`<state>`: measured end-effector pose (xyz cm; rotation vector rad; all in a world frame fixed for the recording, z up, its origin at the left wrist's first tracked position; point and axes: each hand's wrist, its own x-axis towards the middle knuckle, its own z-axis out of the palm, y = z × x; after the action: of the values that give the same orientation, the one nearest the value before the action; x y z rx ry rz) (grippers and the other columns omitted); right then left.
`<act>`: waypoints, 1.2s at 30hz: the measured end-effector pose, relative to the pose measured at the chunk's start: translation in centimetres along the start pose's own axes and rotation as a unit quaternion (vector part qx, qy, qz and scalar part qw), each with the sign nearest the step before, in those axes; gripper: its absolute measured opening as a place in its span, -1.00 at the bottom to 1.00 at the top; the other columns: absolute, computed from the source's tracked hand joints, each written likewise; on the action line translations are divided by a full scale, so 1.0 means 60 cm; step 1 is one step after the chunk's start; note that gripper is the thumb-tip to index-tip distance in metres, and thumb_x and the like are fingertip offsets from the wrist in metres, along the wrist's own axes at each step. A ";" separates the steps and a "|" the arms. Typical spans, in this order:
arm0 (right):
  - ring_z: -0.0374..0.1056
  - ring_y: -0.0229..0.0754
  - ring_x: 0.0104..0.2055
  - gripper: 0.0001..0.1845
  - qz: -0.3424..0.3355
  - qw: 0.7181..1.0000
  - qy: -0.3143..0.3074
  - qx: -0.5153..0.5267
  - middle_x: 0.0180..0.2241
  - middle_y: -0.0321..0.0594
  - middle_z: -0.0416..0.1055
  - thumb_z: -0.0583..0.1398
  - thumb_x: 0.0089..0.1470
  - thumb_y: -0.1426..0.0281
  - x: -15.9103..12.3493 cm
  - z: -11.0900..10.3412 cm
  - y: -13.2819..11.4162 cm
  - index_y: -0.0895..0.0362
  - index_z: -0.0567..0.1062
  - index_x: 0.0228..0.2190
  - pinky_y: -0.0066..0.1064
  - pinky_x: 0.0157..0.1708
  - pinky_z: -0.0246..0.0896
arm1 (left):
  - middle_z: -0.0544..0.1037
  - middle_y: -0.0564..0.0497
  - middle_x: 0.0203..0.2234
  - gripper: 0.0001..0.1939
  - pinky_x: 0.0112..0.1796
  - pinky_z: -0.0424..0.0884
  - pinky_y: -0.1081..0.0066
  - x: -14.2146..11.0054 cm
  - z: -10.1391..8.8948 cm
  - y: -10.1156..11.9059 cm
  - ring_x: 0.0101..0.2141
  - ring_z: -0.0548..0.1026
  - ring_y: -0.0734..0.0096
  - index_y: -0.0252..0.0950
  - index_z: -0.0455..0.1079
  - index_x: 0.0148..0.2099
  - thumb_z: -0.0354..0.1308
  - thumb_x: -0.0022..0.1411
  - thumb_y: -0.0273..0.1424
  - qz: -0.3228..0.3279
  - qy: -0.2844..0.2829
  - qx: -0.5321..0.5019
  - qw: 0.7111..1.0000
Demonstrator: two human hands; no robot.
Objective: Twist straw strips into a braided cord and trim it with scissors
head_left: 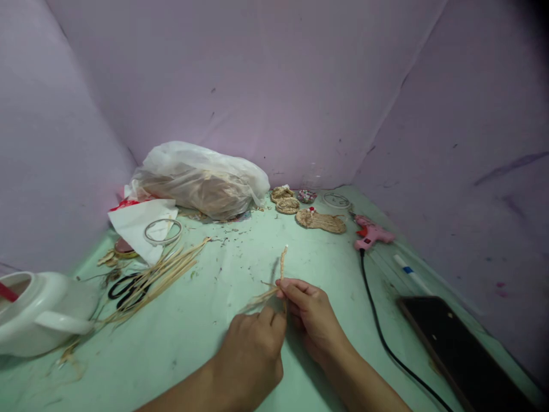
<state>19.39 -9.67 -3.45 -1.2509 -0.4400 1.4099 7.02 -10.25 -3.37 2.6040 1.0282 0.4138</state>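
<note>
Pale green bench [231,257] inside lilac walls [240,86]: nearest, the left hand [255,346] is curled, its grip hidden; just beyond, the right hand [313,312] pinches a twisted straw-coloured strip [282,263], seemingly to stop it unwinding. Farther off lie loose straws [171,270] at left, a pink glue gun [372,234] at right, a plastic bag [201,177] behind.
</note>
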 end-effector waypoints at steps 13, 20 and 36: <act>0.30 -0.21 -0.49 -0.76 -0.086 0.992 -0.039 -0.089 -0.58 -0.20 0.44 0.27 -0.17 0.28 0.004 0.001 0.029 0.22 0.54 -0.47 -0.41 -0.46 0.18 | 0.51 -0.08 -0.34 -0.30 -0.79 0.13 0.49 0.041 -0.057 -0.001 -0.79 0.28 0.54 -0.28 0.03 0.22 0.09 0.02 -0.32 -0.372 -0.014 -0.464 0.804; 0.31 -0.20 -0.43 -0.76 -0.087 0.989 -0.033 -0.119 -0.52 -0.19 0.47 0.31 -0.23 0.27 0.009 -0.015 0.039 0.18 0.54 -0.49 -0.47 -0.47 0.16 | 0.45 0.01 -0.66 -0.78 -0.56 0.18 0.51 0.045 -0.020 -0.033 -0.58 0.35 0.46 -0.36 0.47 -0.51 0.03 0.01 -0.40 -0.263 0.005 -0.292 0.920; 0.13 -0.39 -0.59 -0.59 0.004 0.998 0.053 -0.035 -0.62 -0.31 0.33 0.39 -0.48 0.18 0.012 -0.006 0.034 0.20 0.50 -0.55 -0.61 -0.66 -0.01 | 0.55 -0.03 -0.49 -0.81 -0.42 0.25 0.44 0.040 -0.160 -0.261 -0.42 0.45 0.31 -0.26 0.50 -0.43 0.07 -0.03 -0.35 -0.377 0.092 0.048 0.920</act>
<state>18.84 -9.77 -5.56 -1.3783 -0.4142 1.3375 -4.40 3.98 -0.31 2.0309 2.0270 0.4106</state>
